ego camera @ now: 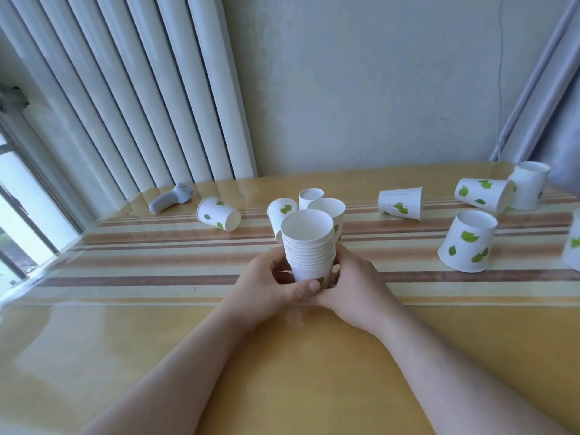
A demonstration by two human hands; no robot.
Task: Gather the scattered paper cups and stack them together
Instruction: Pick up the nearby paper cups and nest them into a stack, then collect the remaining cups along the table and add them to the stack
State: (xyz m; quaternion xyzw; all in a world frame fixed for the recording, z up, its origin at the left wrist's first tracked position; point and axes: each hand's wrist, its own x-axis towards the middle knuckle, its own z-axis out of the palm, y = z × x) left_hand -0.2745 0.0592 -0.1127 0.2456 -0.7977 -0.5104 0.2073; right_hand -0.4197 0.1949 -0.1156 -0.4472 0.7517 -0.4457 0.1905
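A stack of several white paper cups with green leaf prints (309,246) stands upright at the table's middle. My left hand (270,282) and my right hand (354,287) both wrap around its base. Right behind the stack stand three more cups, the nearest being one upright cup (329,211). A cup (218,213) lies on its side to the left. To the right, a cup (400,203) and a cup (483,190) lie on their sides. An upside-down cup (467,246) and another upside-down one (528,185) stand at the far right.
The wooden table (157,340) carries a striped runner under a clear cover. A grey handheld controller (171,197) lies at the back left. A white radiator and wall rise behind the table. Part of another cup (574,243) shows at the right edge.
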